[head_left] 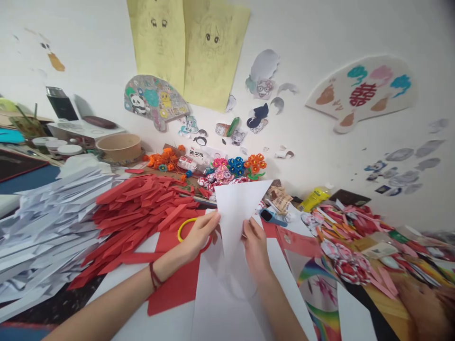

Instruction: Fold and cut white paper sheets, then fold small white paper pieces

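Note:
A white sheet of paper [237, 204] stands tilted up in front of me, its lower part curving down between my hands. My left hand [202, 235] pinches its left edge with thumb and fingers. On the opposite edge, the fingers of my right hand [255, 244] are closed on the same sheet. A yellow loop [180, 231] shows behind my left hand, with a red-orange curve beside it; the hand hides the rest. Below lie more white sheets [213, 308] and red paper [174, 289].
Folded white strips [53, 227] and red strips [142, 208] are heaped at left. Paper flowers [236, 166] and a blue-strapped watch [273, 218] lie beyond the sheet. At right are a yellow bottle [315, 198], a rainbow-patterned sheet [318, 289] and pink-white flowers [344, 260].

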The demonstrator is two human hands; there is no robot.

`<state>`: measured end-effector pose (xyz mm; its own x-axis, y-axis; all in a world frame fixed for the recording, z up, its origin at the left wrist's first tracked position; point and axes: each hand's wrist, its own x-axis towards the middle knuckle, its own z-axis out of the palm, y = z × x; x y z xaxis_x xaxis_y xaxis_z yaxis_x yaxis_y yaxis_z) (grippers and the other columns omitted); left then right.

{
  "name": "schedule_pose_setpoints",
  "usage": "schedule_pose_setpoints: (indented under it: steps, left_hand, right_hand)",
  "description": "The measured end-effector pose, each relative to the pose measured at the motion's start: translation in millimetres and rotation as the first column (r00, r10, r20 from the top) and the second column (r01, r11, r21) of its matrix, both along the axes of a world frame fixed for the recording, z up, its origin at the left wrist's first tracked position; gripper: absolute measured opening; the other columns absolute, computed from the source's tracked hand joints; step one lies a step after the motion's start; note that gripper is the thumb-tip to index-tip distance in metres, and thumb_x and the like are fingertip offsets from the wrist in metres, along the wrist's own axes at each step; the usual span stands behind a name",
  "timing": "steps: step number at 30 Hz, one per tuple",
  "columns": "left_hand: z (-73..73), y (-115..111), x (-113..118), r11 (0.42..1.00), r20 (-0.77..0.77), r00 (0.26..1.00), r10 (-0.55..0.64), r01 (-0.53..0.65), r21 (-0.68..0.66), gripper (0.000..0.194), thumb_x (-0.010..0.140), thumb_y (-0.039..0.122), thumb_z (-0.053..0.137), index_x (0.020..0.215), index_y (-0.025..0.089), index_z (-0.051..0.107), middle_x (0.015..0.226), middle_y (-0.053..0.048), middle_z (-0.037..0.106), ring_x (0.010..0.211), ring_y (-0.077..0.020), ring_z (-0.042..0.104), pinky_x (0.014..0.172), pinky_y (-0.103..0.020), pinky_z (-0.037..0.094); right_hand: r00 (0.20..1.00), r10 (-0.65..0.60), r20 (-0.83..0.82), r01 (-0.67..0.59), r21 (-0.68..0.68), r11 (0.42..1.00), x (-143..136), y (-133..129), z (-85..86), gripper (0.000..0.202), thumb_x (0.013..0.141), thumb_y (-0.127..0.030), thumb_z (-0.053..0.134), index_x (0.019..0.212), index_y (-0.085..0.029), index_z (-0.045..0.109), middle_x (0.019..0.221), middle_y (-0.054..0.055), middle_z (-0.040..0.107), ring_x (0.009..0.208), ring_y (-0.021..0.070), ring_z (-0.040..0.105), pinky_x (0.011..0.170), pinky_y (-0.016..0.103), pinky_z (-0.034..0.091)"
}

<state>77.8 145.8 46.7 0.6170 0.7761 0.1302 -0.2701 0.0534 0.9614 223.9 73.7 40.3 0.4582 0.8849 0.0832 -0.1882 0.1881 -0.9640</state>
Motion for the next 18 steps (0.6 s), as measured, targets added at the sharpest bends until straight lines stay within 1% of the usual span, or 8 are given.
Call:
schedule_pose_setpoints:
  steps: [2, 4, 7, 10, 15, 17, 18]
  left_hand:
    - [-0.3, -2.3, -1.1, 0.999, 0.005, 0.999, -0.035, 0.035, 0.029, 0.044, 0.088, 0.058, 0.053, 0.072, 0.017, 0.055, 0.065, 0.001, 0.053, 0.053, -0.0098, 0.051, 0.048, -0.021, 0.041]
    - [-0.4, -3.9, -1.4, 0.997, 0.013, 0.999, -0.048, 0.047, 0.06, 0.044, 0.087, 0.058, 0.054, 0.075, 0.016, 0.057, 0.065, 0.0, 0.054, 0.052, -0.0099, 0.052, 0.047, -0.021, 0.04]
    - [-3.1, -4.0, -1.0, 0.991, 0.024, 0.997, -0.072, 0.069, 0.111, 0.045, 0.085, 0.06, 0.057, 0.084, 0.015, 0.063, 0.069, -0.001, 0.057, 0.053, -0.0101, 0.054, 0.047, -0.022, 0.04]
    - [-8.6, -1.7, -0.6, 0.987, 0.023, 0.995, -0.1, 0.096, 0.13, 0.049, 0.084, 0.061, 0.059, 0.097, 0.015, 0.066, 0.07, -0.002, 0.059, 0.055, -0.0121, 0.057, 0.047, -0.022, 0.039]
    - [-13.3, 1.0, -1.2, 0.976, -0.031, 0.989, -0.146, 0.149, 0.156, 0.06, 0.079, 0.067, 0.06, 0.108, 0.014, 0.065, 0.069, -0.003, 0.061, 0.055, -0.0134, 0.057, 0.049, -0.023, 0.039]
    - [-13.2, 0.3, -1.8, 0.965, -0.047, 0.983, -0.176, 0.182, 0.188, 0.062, 0.076, 0.065, 0.065, 0.112, 0.015, 0.064, 0.076, -0.005, 0.064, 0.059, -0.014, 0.058, 0.052, -0.023, 0.042]
    - [-12.9, -0.6, -2.2, 0.958, -0.06, 0.981, -0.184, 0.193, 0.212, 0.061, 0.075, 0.062, 0.068, 0.114, 0.015, 0.063, 0.081, -0.005, 0.065, 0.061, -0.0141, 0.059, 0.054, -0.024, 0.043]
  right_hand:
    - [0.999, -0.004, -0.048, 0.002, -0.026, 1.0, 0.2, -3.5, -1.2, 0.033, 0.084, -0.046, 0.065, 0.108, -0.024, 0.066, 0.105, 0.005, 0.072, 0.089, 0.0216, 0.067, 0.068, 0.03, 0.055]
    - [0.997, -0.003, -0.079, 0.0, -0.043, 0.999, -2.4, -4.2, -0.2, 0.034, 0.084, -0.045, 0.065, 0.111, -0.025, 0.065, 0.101, 0.004, 0.072, 0.085, 0.0217, 0.068, 0.066, 0.032, 0.055]
    - [0.995, 0.011, -0.097, -0.015, -0.037, 0.999, -9.7, -3.7, 3.8, 0.037, 0.085, -0.046, 0.062, 0.114, -0.024, 0.064, 0.092, 0.005, 0.073, 0.076, 0.0223, 0.067, 0.062, 0.034, 0.055]
    - [0.991, 0.022, -0.132, -0.025, -0.021, 0.999, -16.8, -4.3, 8.9, 0.037, 0.085, -0.047, 0.06, 0.113, -0.023, 0.064, 0.085, 0.005, 0.072, 0.07, 0.0226, 0.067, 0.059, 0.036, 0.054]
    - [0.974, 0.009, -0.226, -0.026, -0.074, 0.997, -20.3, -6.5, 13.5, 0.038, 0.081, -0.041, 0.065, 0.114, -0.023, 0.063, 0.09, 0.004, 0.073, 0.071, 0.0222, 0.068, 0.059, 0.033, 0.054]
    - [0.972, -0.003, -0.237, -0.017, -0.081, 0.997, -19.4, -6.5, 12.2, 0.04, 0.08, -0.041, 0.065, 0.116, -0.023, 0.063, 0.094, 0.004, 0.074, 0.074, 0.0223, 0.068, 0.06, 0.033, 0.054]
    - [0.972, -0.006, -0.234, -0.012, -0.077, 0.997, -18.7, -6.3, 10.9, 0.04, 0.081, -0.042, 0.064, 0.116, -0.024, 0.063, 0.097, 0.004, 0.074, 0.075, 0.0223, 0.069, 0.06, 0.033, 0.054]
